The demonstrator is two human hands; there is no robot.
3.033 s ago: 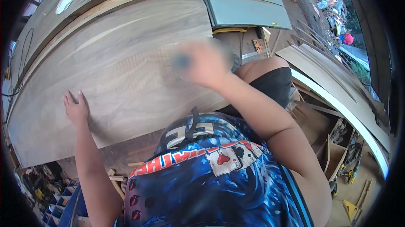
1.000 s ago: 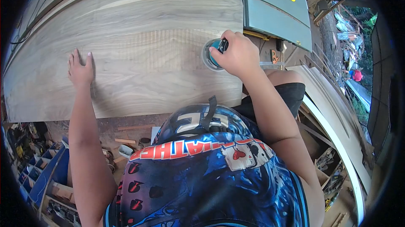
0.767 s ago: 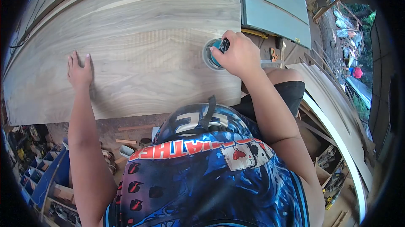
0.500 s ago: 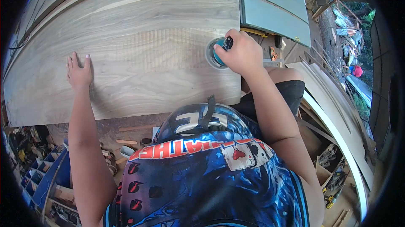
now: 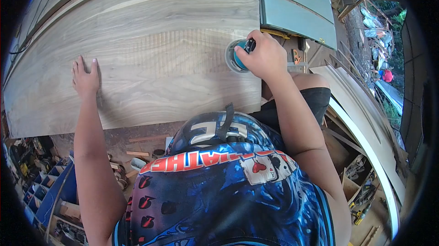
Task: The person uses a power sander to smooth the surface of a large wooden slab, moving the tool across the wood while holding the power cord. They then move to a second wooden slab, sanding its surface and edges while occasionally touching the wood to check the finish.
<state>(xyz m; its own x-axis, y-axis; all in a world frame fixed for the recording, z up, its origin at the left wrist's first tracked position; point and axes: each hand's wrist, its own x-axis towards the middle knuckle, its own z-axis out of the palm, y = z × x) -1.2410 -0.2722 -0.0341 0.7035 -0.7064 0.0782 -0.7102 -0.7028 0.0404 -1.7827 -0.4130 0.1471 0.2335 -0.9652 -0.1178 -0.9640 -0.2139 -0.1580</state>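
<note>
Sander sits on the wooden panel, right hand gripping it, likely for control; left hand lies open, apparently bracing.

Single head-worn view, steeply down over wooden panel and shirt, close.

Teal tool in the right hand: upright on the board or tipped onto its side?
Upright: the teal tool has its round base down toward the board, with the right hand gripping its top.
</note>
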